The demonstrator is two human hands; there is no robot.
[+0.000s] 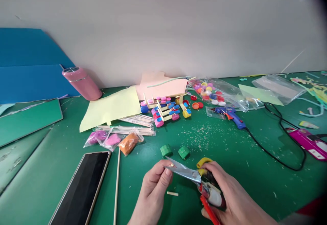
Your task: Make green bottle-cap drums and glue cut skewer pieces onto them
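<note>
My right hand [230, 192] grips a pair of scissors [190, 174] with red and white handles, blades pointing left. My left hand [154, 184] pinches something very small at the blade tips, too small to name. A short cut piece of wooden stick [172, 193] lies on the green mat just below the blades. Two green rolled paper pieces [166, 150] [184, 151] and a yellow one [203, 162] lie just beyond my hands.
A phone [83, 187] and a long wooden stick [117, 187] lie at left. Behind are bags of clay [129, 142], a stick-and-cap model [166, 109], coloured paper sheets [112, 109], a pink bottle [81, 83], bottle caps in a bag [212, 94], a blue glue gun [232, 115] with black cord, a pink case [310, 143].
</note>
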